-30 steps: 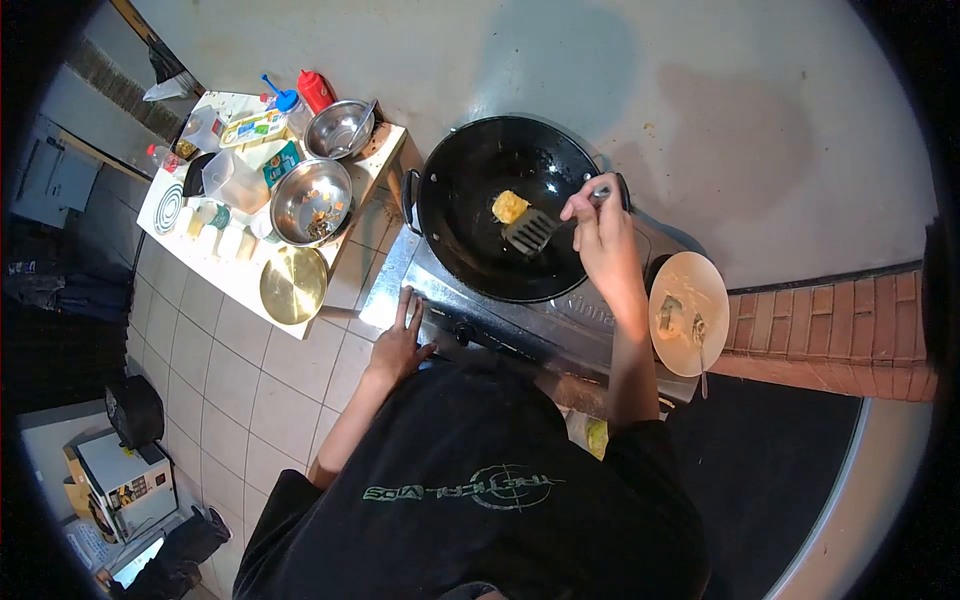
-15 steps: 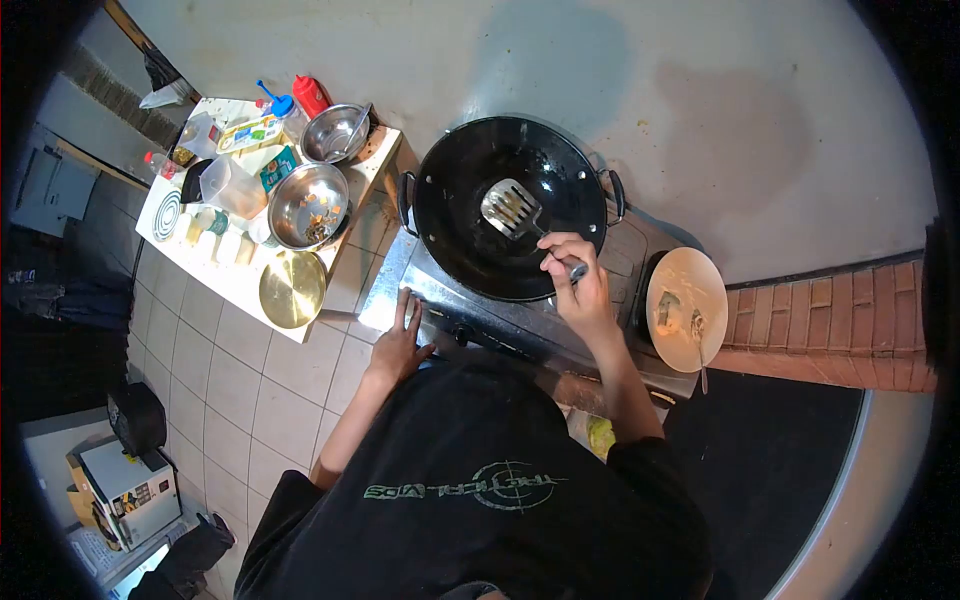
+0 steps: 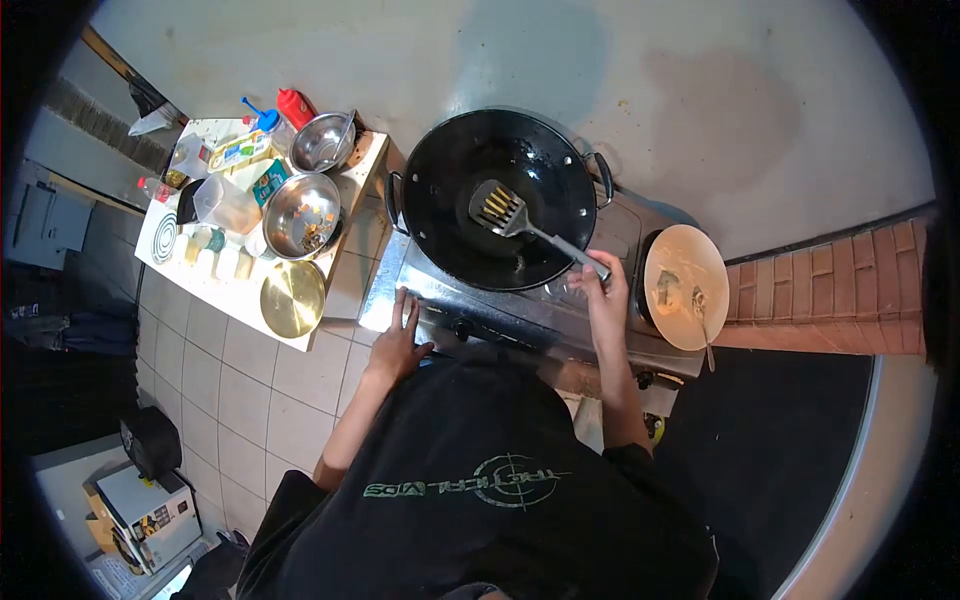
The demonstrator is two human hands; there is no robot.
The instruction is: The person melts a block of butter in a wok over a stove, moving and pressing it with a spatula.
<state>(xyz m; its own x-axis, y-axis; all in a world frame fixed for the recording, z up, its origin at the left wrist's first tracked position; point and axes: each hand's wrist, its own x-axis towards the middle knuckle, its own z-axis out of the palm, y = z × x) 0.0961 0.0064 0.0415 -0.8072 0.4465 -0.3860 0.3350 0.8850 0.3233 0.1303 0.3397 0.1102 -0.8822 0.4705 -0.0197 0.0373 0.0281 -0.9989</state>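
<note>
A black two-handled wok (image 3: 450, 250) sits on the metal gas stove (image 3: 405, 275). Inside it, against the dark bottom, lies the blade of a slotted spatula (image 3: 514, 222). Its grey handle slants over the wok's near right rim. My right hand (image 3: 607, 295) is closed around the handle's end, thumb and fingers pinching it. On the stove's front left edge, my left hand (image 3: 394, 347) rests with its fingers stretched out, holding nothing. A dark wet sheen shows on the wok's wall.
Right of the wok stands a peach-coloured bowl (image 3: 702, 262) with residue and a spoon. At left, a white table (image 3: 235, 303) carries steel bowls (image 3: 283, 212), a gold-coloured pan (image 3: 292, 300), a red squeeze bottle (image 3: 296, 107) and containers. A wall (image 3: 690, 60) rises behind the stove.
My right hand has slid back to the end of the spatula's handle and moved slightly right. The spatula's blade has turned and shifted a little left. My left hand stays on the stove edge.
</note>
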